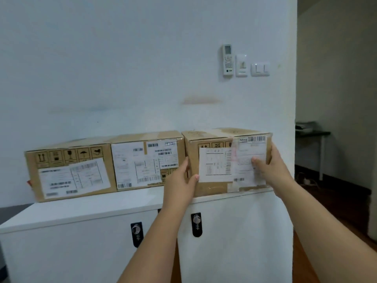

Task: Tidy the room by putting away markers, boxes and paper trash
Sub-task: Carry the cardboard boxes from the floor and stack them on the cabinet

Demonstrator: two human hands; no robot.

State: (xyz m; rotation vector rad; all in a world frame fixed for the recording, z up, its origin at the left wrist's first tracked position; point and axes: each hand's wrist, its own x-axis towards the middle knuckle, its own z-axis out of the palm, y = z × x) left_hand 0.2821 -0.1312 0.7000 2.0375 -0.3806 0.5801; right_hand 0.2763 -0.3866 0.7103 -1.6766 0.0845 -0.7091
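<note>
Both hands clasp the small box [226, 162], which sits at the 3 o'clock end of the white cabinet [81, 213] top, against the wall [122, 68]. The left hand [181, 178] lies along the box's 9 o'clock edge, thumb on the front face and fingers slipped into the gap beside the neighbouring box; the right hand [269, 170] wraps the 3 o'clock edge, thumb pressed on the loose plastic-covered label [251, 160]. Holding opposite sides like this looks meant to keep the box square while it is set down or slid back, and to keep it in line with the two long boxes [106, 166] stretching toward 9 o'clock along the same surface. Whether the box's base rests fully on the cabinet I cannot tell, though its lower edge meets the top. All labels face outward, probably so they can be read. At 12 o'clock high on the wall hang a remote [227, 59] and switches [260, 68]. No markers or paper trash are in view.
</note>
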